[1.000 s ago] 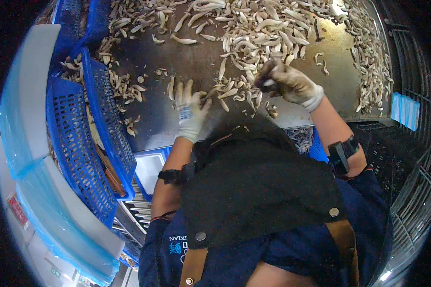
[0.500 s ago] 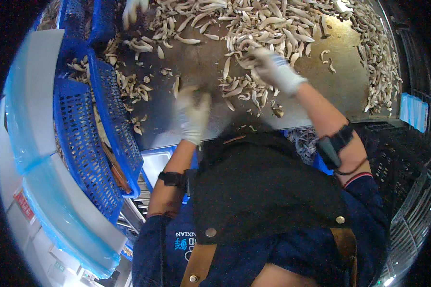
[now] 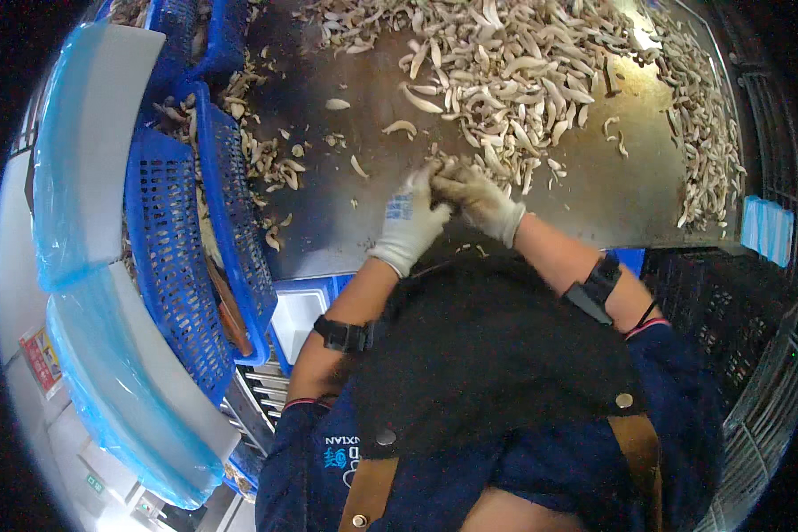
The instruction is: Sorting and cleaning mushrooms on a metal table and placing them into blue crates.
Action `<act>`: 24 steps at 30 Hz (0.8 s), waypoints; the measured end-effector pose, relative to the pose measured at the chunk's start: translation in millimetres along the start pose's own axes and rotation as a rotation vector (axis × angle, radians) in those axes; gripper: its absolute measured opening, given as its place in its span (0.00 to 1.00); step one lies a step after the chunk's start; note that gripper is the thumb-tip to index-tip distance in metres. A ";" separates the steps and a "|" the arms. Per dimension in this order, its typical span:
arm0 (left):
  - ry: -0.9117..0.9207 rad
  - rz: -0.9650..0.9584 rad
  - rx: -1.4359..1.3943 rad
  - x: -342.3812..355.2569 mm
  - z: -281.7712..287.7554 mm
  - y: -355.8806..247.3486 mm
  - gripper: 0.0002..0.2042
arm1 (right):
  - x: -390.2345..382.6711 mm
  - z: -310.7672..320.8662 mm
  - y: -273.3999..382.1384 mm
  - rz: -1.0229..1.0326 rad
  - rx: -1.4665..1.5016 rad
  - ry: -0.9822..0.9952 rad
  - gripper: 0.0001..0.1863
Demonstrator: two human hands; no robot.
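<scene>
My left hand (image 3: 410, 215), in a white glove, and my gloved right hand (image 3: 486, 201) meet near the front of the steel table (image 3: 328, 230), their fingertips curled together over a few pale mushrooms. The fingers overlap, so I cannot make out what either hand holds. A large pile of elongated whitish mushrooms (image 3: 523, 106) lies just beyond my hands. Small loose pieces lie scattered to the left of them, and another dense band of mushrooms (image 3: 700, 151) runs along the right edge.
Blue perforated baskets (image 3: 168, 257) line the left, beside plastic-wrapped white slabs (image 3: 89, 151). A white bin (image 3: 300, 321) sits below the table's front edge. Black crates (image 3: 700, 310), wire racking (image 3: 771, 133) and a blue-and-white wrapped block (image 3: 765, 229) are at the right.
My left hand has moved right and my right hand lower and left, so they now meet. A co-worker's glove, seen top left half a second ago, is out of view.
</scene>
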State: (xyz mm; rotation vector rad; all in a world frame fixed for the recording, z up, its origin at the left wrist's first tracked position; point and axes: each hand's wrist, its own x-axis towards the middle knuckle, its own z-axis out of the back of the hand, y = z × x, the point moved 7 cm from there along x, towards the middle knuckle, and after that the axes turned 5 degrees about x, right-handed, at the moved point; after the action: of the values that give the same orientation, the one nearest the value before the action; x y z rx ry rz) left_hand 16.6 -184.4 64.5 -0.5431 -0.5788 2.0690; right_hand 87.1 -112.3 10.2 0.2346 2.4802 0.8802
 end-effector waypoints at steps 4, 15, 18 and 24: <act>0.105 -0.114 -0.188 1.4 -1.1 23.8 0.25 | -26.1 85.4 2.6 -0.060 0.206 -0.170 0.11; -0.653 0.794 0.706 -70.4 70.8 259.7 0.47 | -243.9 329.1 247.7 0.426 -0.319 -1.172 0.27; -0.662 0.693 0.656 -45.8 72.6 250.9 0.49 | -234.9 343.5 196.4 0.547 -0.476 -1.161 0.33; -0.704 0.645 0.512 27.1 104.1 266.5 0.48 | -122.8 298.4 181.2 0.457 -0.524 -0.959 0.28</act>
State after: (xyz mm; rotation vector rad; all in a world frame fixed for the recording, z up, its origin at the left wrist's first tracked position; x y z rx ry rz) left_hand -228.4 -312.9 -13.3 0.3809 -0.2328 2.9047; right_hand 343.2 152.2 -27.1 0.8270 1.2793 1.1908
